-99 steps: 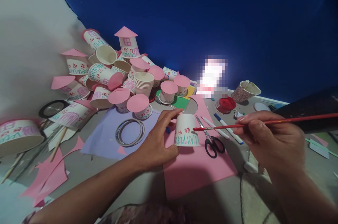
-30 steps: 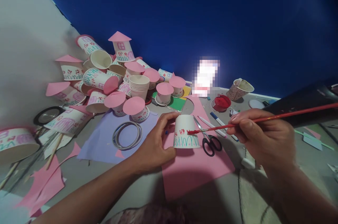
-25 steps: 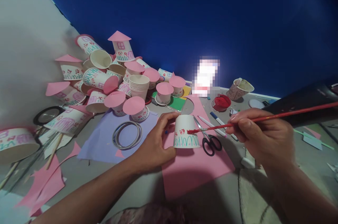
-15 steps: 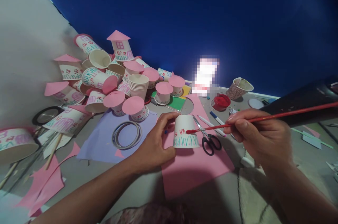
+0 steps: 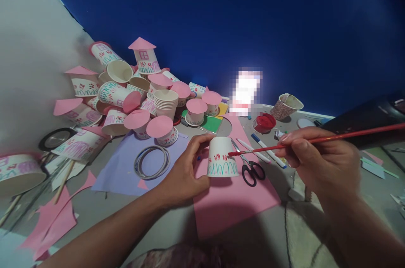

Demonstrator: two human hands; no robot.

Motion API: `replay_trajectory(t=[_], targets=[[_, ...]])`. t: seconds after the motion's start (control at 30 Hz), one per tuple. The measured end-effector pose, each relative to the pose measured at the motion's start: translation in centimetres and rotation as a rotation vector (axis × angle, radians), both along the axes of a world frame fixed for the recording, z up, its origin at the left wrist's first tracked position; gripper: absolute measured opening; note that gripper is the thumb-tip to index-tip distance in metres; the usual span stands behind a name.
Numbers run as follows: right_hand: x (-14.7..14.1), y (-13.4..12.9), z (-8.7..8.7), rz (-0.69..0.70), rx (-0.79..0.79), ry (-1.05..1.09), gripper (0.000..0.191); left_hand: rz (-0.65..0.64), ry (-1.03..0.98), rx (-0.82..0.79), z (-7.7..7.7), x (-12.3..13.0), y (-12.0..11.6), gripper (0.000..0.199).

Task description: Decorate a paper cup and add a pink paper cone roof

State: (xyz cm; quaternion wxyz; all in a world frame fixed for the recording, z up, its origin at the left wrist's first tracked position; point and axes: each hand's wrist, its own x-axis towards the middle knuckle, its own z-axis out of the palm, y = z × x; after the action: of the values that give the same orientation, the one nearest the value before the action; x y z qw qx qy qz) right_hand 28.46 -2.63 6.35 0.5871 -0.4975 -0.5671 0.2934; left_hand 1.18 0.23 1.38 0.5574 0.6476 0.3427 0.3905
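An upside-down white paper cup (image 5: 220, 146) with teal grass strokes and red dabs stands over a pink sheet (image 5: 234, 213). My left hand (image 5: 186, 167) holds it from the left side, thumb low and fingers near its top. Between the fingertips of my right hand (image 5: 322, 162) is a long red paintbrush (image 5: 262, 148), its red-coated tip at the cup's right side. Black-handled scissors (image 5: 253, 171) lie just right of the cup, beside a blue-capped marker (image 5: 268, 151) and a white pen.
Several decorated cups with pink paper roofs (image 5: 142, 44) are heaped at the left. Tape rolls (image 5: 152, 162) rest on a lavender sheet (image 5: 117, 167). A red paint pot (image 5: 265, 122) and a patterned cup (image 5: 286, 106) stand toward the blue wall, near a pixelated bright patch.
The brush tip has shifted slightly right across the cup, and more red dabs show there. My right hand has moved a little right; my left hand stays on the cup.
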Motion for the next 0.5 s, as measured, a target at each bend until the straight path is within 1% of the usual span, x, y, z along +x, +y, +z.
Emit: replay_trajectory(t=[0.2,0.33,0.5], targets=[[-0.01,0.1,0.08,-0.013,0.005,0.009,0.013,-0.017,-0.011,-0.009,-0.3,-0.05,0.01,0.083],[0.11,0.04,-0.09,0.005,0.005,-0.011,0.012,-0.035,-0.011,-0.009,-0.19,-0.05,-0.05,0.085],[0.21,0.05,-0.14,0.011,-0.006,-0.009,0.011,-0.022,-0.016,-0.005,0.03,0.01,-0.11,0.084]])
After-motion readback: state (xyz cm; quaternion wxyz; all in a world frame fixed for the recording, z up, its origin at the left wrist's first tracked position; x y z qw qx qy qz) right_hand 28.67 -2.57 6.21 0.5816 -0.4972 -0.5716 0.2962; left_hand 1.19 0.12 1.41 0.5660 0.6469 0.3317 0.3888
